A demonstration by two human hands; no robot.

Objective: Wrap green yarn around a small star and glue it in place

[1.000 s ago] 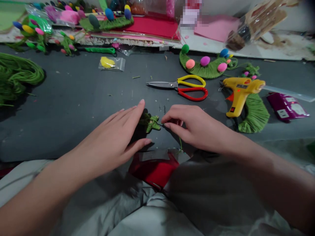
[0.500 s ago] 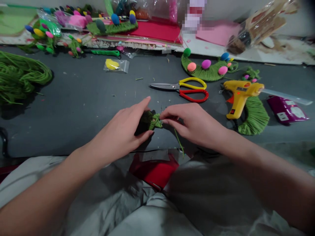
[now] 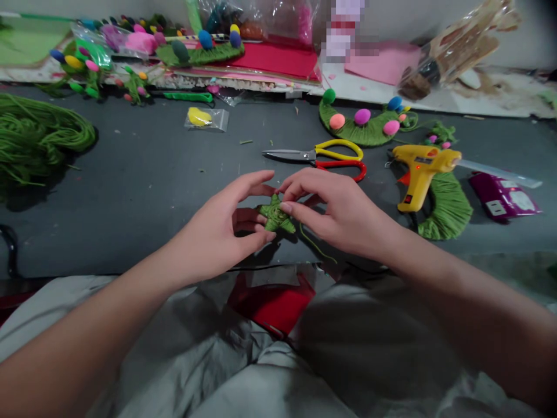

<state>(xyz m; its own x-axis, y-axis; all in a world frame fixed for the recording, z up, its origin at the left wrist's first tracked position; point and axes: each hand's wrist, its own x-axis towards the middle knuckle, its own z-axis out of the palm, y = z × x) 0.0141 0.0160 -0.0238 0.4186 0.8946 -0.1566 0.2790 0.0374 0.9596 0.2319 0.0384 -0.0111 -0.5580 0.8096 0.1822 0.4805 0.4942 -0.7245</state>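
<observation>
Between my two hands is a small green yarn-wrapped star (image 3: 274, 216), its flat face turned up toward me. My left hand (image 3: 226, 223) curves round its left side, with the thumb at the lower edge and fingers behind. The thumb and fingers of my right hand (image 3: 328, 200) close on its upper right part. A loose green yarn tail (image 3: 317, 248) trails down to the right below my right hand. Just beyond my hands lie scissors (image 3: 304, 155) with one yellow and one red handle.
At the right, a yellow glue gun (image 3: 420, 174) rests by a green wrapped crescent (image 3: 450, 209) and a purple packet (image 3: 505, 197). Farther back is a crescent with coloured balls (image 3: 359, 130). Green yarn (image 3: 41, 139) is heaped at the left, and a small bag with a yellow piece (image 3: 200, 118) lies behind.
The star has turned so its whole face shows. My left fingers have opened round it, my right hand has shifted up onto it, and the yarn tail has swung right.
</observation>
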